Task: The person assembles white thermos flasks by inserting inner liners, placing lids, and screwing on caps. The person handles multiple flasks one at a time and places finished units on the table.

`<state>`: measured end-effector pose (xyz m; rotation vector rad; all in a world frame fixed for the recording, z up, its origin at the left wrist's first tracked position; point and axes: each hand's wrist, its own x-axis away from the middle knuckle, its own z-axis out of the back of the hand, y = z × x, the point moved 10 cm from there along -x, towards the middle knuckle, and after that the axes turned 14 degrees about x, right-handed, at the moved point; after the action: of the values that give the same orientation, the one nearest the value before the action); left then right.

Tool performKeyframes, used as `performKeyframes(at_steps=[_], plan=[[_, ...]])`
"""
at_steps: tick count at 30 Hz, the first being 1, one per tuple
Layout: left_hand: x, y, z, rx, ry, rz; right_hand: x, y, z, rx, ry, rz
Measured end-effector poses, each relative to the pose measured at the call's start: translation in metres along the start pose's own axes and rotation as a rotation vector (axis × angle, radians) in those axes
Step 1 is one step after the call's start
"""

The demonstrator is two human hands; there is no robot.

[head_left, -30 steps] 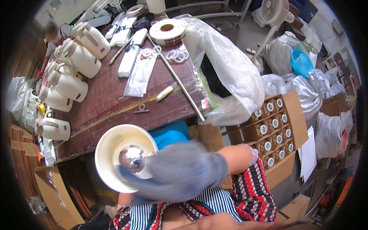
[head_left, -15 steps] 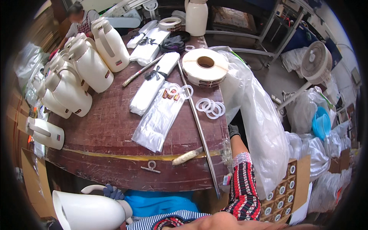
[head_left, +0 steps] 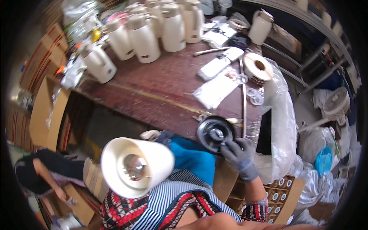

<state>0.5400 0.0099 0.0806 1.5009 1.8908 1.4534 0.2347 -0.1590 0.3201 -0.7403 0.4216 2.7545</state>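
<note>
A white vacuum jug [head_left: 161,163] is tilted over my lap, its open end facing up and a silvery liner showing inside. My left hand [head_left: 165,137], in a dark glove and partly hidden behind the jug, is closed at the jug's pale handle [head_left: 150,135]. In my grey-gloved right hand [head_left: 240,156] is a black round plastic part [head_left: 214,132] with a raised centre, gripped by its rim above the table's near edge. Near that part lie a knife-like tool with a wrapped handle [head_left: 234,120] and a long metal rod [head_left: 243,99].
Several finished-looking white jugs [head_left: 143,42] stand along the table's [head_left: 153,76] far left. Plastic bag stacks [head_left: 216,90], a label roll [head_left: 258,67] and clear rings [head_left: 255,96] lie at the right. A divided carton [head_left: 281,195] sits low right. Another person [head_left: 50,172] bends at lower left.
My right hand has come up from beside the large plastic bag, bringing the black round part. The jug in my left hand has turned its open end upward. The view has swung left.
</note>
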Motion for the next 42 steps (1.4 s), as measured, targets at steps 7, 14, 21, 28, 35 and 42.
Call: performKeyframes(at_steps=[7, 14, 21, 28, 35, 42], plan=[[-0.021, -0.043, 0.000, 0.181, -0.218, 0.062, -0.035, -0.124, -0.061, 0.042, -0.022, 0.467], [-0.052, -0.067, -0.015, 0.067, -0.431, -0.057, -0.040, -0.152, -0.097, -0.013, -0.365, 0.466], [-0.056, -0.079, -0.023, 0.684, -0.508, 0.171, -0.096, -0.171, -0.090, 0.067, -0.331, 0.421], [-0.077, -0.105, -0.005, 0.465, -0.524, -0.096, -0.099, -0.166, -0.152, 0.030, -0.708, -0.001], [-0.072, -0.093, -0.023, 0.466, -0.488, -0.021, -0.090, -0.171, -0.132, 0.230, -0.426, 0.426], [-0.072, -0.074, -0.017, 0.442, -0.426, -0.130, -0.121, -0.171, -0.118, 0.285, -0.398, 0.137]])
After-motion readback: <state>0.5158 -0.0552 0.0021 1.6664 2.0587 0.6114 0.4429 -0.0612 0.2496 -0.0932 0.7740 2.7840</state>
